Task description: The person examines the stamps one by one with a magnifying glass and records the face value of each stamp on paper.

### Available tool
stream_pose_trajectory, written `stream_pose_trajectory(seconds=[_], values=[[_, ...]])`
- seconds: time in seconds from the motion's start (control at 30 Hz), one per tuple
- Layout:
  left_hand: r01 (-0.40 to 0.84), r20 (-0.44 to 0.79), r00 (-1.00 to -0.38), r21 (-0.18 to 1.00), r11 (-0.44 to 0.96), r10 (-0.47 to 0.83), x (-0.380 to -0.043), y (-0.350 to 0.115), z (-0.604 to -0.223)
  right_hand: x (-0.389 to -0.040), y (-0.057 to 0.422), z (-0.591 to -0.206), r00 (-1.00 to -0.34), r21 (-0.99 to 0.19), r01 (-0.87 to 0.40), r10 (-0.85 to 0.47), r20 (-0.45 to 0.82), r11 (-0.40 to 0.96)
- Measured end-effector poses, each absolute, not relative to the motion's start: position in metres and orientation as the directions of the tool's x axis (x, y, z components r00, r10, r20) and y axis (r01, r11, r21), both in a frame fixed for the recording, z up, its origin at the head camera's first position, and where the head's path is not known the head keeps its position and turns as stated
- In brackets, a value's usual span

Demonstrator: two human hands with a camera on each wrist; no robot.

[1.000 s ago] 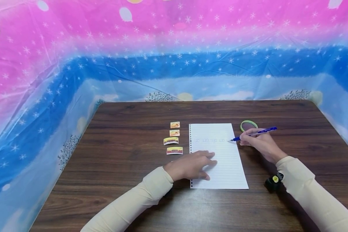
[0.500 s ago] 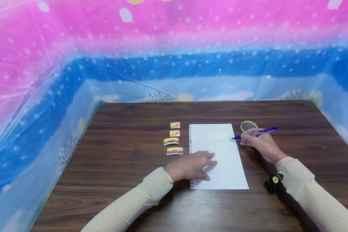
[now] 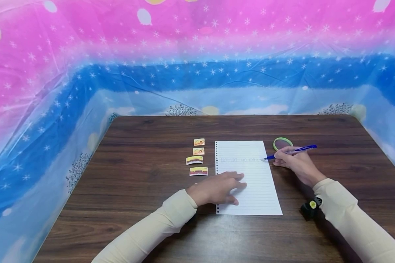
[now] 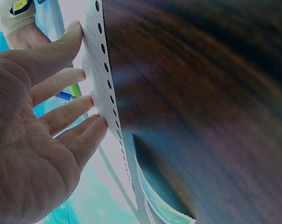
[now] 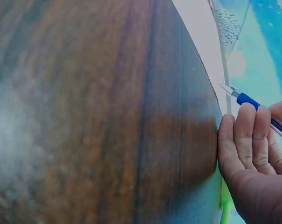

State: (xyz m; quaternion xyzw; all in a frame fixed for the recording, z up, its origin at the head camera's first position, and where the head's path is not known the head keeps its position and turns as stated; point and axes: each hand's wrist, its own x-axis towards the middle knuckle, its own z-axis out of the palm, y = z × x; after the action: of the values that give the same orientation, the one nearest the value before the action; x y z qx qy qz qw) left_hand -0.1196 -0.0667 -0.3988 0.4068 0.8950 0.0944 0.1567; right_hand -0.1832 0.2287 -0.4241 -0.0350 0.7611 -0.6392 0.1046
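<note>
A lined sheet of paper [image 3: 247,149] with punched holes down its left edge lies on the table, and a row of faint handwriting crosses its upper part. My right hand [image 3: 296,162] pinches a blue pen [image 3: 305,148], its tip at the right end of that row. In the right wrist view the pen [image 5: 248,100] slants out past the curled fingers toward the paper. My left hand [image 3: 217,188] rests on the lower left of the sheet with fingers spread. The left wrist view shows that hand [image 4: 47,121] with its fingertips touching the paper [image 4: 92,42] near the holes.
Several small printed paper slips [image 3: 198,171] lie in a column left of the sheet. A green ring [image 3: 282,138], perhaps a tape roll, sits beyond the right hand. A patterned pink and blue cloth [image 3: 197,73] hangs behind the wooden table [image 3: 141,153].
The pen and right hand have shifted very slightly at the end of the written row. The left hand and the sheet have stayed in place.
</note>
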Motion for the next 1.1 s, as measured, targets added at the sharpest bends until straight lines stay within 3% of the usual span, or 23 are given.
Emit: stream_pose_trajectory(seconds=[0.3,1.1], values=[[0.696,-0.21,-0.622,0.292,0.655,0.754,-0.1195,-0.0669,-0.3979,-0.1821,0.2262,-0.4227,-0.974,-0.971,0.065,-0.198,-0.113,0.23],[0.689,-0.22,-0.622,0.301,0.659,0.751,-0.1186,-0.0663,-0.3966,-0.1822,0.2266,-0.4228,-0.977,-0.972,0.126,-0.147,-0.157,0.198]])
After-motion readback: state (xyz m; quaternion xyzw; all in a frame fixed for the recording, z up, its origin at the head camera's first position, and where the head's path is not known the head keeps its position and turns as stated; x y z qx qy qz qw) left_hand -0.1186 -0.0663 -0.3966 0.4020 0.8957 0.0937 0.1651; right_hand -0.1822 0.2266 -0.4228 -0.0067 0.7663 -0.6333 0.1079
